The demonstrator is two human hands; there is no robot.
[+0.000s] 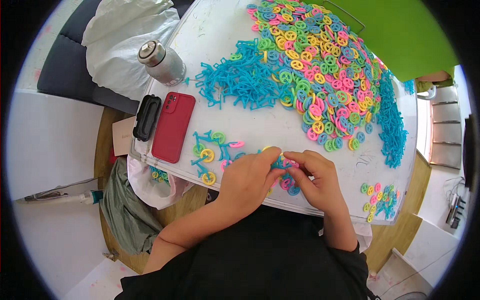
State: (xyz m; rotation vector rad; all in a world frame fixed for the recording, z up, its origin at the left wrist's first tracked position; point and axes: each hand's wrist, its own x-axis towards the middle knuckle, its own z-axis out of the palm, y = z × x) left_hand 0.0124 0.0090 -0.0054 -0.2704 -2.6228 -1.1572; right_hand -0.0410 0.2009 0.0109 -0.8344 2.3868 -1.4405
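Two hands at the table's (245, 121) near edge, meeting fingertip to fingertip: one left hand (247, 176), one right hand (320, 182), and between them one blue frame (280, 165) and one pink wheel (290, 163). Beyond sits one great heap of wheels (325, 75), pink, yellow, green and blue, far too many to count, flanked by two big piles of frames, a left pile (240, 80) and a right pile (392, 125). One red phone, (173, 127) one black case (147, 118) and one bottle (165, 65) line the left side; one small cluster (377, 197) of wheels and frames sits at the near right corner. Just left of the left hand, joined pieces, two yellow wheels (208, 166) clear among them. Now the grip: left thumb and forefinger close on the blue frame, right thumb and forefinger pinch the pink wheel, the two parts touching right at the fingertips. More wheels peek out just below, partly hidden. The left forearm slants in from the lower left, back of the hand showing, fingers reaching right; the right forearm rises from the lower right, wrist bent inward, its other fingers curled.
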